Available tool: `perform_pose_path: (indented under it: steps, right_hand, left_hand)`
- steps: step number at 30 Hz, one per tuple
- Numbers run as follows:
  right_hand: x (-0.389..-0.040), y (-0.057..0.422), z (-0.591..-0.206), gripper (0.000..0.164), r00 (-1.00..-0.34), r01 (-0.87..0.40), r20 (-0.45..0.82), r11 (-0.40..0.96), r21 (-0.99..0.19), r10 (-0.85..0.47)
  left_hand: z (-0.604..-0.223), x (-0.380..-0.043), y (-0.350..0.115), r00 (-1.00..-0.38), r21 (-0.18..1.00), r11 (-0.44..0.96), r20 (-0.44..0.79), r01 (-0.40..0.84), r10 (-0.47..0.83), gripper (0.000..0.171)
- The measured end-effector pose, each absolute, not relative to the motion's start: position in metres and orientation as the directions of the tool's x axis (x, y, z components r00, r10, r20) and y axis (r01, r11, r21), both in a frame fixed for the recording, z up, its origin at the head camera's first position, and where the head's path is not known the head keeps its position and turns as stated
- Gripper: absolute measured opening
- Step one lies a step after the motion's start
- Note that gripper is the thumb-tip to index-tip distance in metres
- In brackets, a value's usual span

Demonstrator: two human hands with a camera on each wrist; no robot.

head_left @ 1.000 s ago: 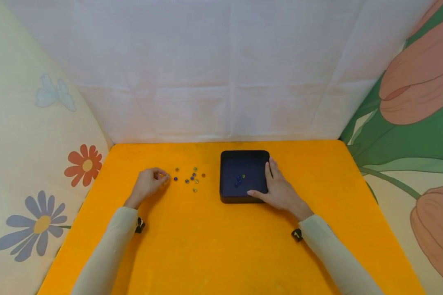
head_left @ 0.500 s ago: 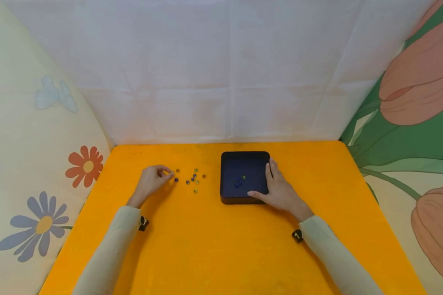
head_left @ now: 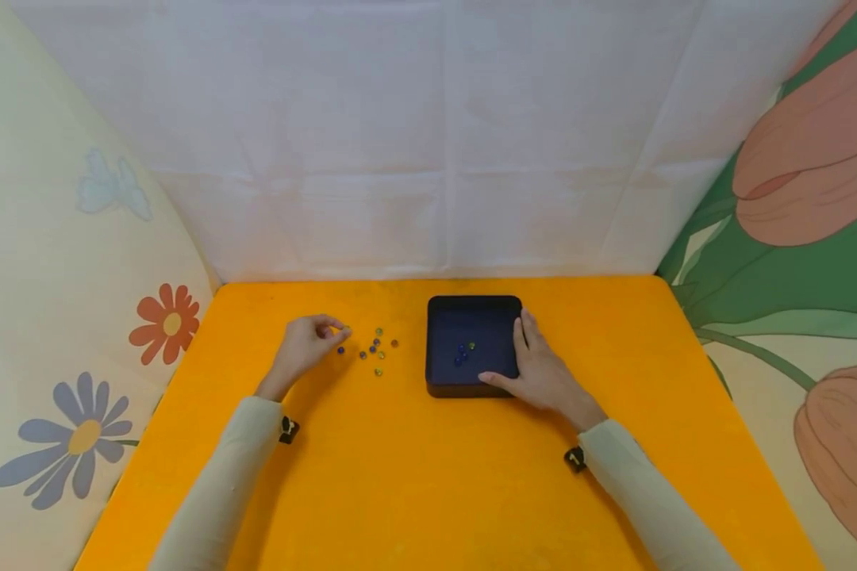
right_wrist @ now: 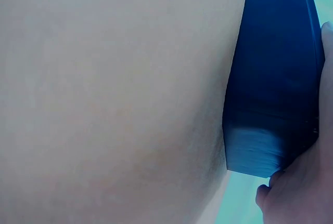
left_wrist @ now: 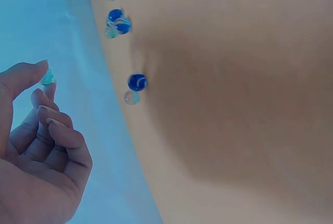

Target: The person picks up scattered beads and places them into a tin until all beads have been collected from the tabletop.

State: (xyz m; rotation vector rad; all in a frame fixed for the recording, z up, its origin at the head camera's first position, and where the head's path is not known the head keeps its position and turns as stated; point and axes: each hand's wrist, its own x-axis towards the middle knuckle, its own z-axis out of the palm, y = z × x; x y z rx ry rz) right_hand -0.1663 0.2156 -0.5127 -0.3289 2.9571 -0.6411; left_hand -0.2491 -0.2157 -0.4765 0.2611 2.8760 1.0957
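Observation:
Between thumb and index fingertips, my left hand (head_left: 304, 346) pinches a greenish glass marble (left_wrist: 48, 77), raised over the table in the left wrist view. A dark blue marble (head_left: 340, 350) lies just below those fingers. Several blue, clear and amber marbles (head_left: 374, 349) are scattered to the right of the hand. My right hand (head_left: 543, 370) holds a square black tray (head_left: 436, 389) at its near right corner, thumb over the front rim and fingers along the right side. Inside the tray sit several blue marbles (head_left: 461, 355) and a yellow-green marble (head_left: 472, 346).
An orange cloth covers the table (head_left: 414, 476). A white curtain (head_left: 371, 159) hangs behind it, with flower-printed cloths at both sides. The tray stands right of the loose marbles, with a gap of table between.
My left hand has moved right and slightly away from me with the pinched marble, now covering where an amber marble lay. My right hand and the tray have stayed put.

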Motion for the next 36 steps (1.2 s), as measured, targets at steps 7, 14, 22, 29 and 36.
perform_pose_path:
  steps: [7, 14, 22, 29, 36]
  right_hand:
    - [-0.169, 0.217, -0.51, 0.131, -0.973, -0.197, -0.028, 0.886, -0.42, -0.229]
    - [-0.171, 0.217, -0.509, 0.131, -0.973, -0.201, -0.022, 0.888, -0.413, -0.23]
    - [-0.167, 0.214, -0.511, 0.129, -0.972, -0.203, -0.027, 0.893, -0.401, -0.233]
    - [-0.162, 0.211, -0.514, 0.129, -0.973, -0.199, -0.026, 0.893, -0.402, -0.229]
    - [-0.162, 0.21, -0.515, 0.128, -0.974, -0.195, -0.028, 0.895, -0.4, -0.224]
  left_hand:
    - [-0.469, -0.254, -0.201, -0.977, 0.686, 0.704, 0.044, 0.183, 0.211, 0.035]
    - [-0.462, -0.259, -0.185, -0.969, 0.705, 0.675, 0.072, 0.217, 0.236, 0.032]
    - [-0.462, -0.258, -0.173, -0.966, 0.745, 0.63, 0.07, 0.218, 0.25, 0.027]
    - [-0.464, -0.256, -0.166, -0.959, 0.756, 0.609, 0.084, 0.238, 0.27, 0.026]
    - [-0.463, -0.256, -0.161, -0.96, 0.751, 0.612, 0.099, 0.246, 0.263, 0.027]
